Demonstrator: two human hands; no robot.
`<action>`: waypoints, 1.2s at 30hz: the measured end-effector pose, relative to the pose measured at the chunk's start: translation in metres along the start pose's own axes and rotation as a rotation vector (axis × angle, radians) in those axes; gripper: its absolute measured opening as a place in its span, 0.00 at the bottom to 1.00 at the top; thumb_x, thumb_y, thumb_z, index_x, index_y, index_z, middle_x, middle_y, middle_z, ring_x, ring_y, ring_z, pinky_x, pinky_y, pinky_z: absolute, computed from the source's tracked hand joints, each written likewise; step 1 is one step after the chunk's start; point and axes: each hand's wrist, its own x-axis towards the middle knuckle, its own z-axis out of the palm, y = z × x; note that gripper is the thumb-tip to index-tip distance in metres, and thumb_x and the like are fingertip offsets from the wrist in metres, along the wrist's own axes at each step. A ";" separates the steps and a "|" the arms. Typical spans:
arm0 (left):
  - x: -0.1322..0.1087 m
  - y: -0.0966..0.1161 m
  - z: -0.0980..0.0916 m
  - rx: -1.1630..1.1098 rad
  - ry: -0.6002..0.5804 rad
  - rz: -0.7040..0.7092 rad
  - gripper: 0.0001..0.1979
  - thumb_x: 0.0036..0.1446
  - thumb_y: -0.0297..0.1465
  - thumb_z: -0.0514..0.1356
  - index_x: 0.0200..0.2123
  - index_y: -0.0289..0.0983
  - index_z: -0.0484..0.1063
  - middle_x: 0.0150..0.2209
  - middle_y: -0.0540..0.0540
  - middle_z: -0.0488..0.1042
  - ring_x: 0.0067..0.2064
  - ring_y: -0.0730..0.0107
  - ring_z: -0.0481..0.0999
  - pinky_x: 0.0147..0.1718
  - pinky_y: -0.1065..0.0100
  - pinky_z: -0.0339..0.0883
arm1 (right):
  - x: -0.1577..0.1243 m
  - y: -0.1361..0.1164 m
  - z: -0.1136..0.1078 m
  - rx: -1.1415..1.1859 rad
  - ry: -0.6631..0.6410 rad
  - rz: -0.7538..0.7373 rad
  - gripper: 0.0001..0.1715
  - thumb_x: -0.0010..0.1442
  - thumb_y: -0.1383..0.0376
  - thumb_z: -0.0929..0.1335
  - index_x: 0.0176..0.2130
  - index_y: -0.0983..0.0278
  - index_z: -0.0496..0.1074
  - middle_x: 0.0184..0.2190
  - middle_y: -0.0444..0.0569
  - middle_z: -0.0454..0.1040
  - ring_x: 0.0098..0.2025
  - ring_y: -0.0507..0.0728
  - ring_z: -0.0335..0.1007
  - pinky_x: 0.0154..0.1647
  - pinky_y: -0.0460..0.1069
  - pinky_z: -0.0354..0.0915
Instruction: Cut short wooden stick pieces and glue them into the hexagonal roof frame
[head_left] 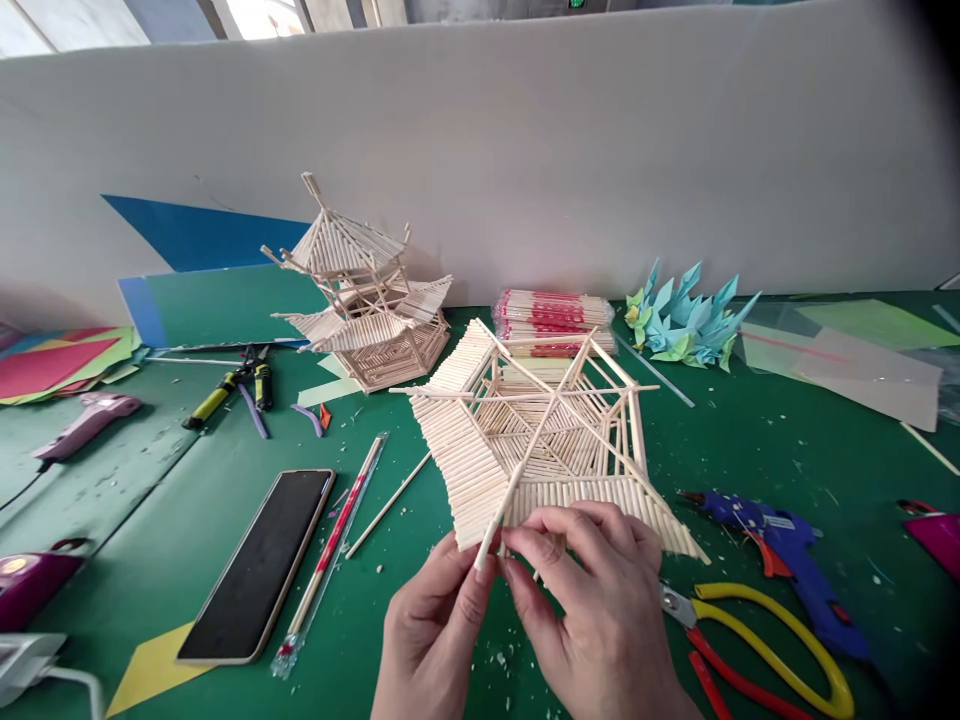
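A hexagonal roof frame [547, 440] built of pale wooden sticks lies on the green table [225, 450] in front of me. My left hand [439, 630] and my right hand [600, 610] meet at its near edge. Both pinch the near end of one long rib stick [499, 515] that runs up to the frame's centre. My right fingers also rest against the row of sticks along the near side. Behind the frame stands a finished two-tier stick pagoda [367, 300].
Wrapped chopstick bundles [551, 320] and paper cranes [686, 315] lie by the white back wall. A blue glue gun [780, 560] and yellow-handled cutters [757, 650] sit right of my hands. A phone [262, 560], a wrapped chopstick pair [334, 545], pliers [232, 385] and coloured paper [60, 365] lie left.
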 end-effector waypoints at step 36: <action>-0.002 -0.007 0.001 0.109 0.078 0.042 0.09 0.49 0.31 0.63 0.36 0.44 0.79 0.35 0.49 0.79 0.38 0.64 0.75 0.37 0.73 0.69 | -0.002 0.004 0.000 0.031 -0.016 0.017 0.04 0.52 0.64 0.69 0.33 0.56 0.72 0.31 0.39 0.75 0.35 0.56 0.64 0.37 0.55 0.49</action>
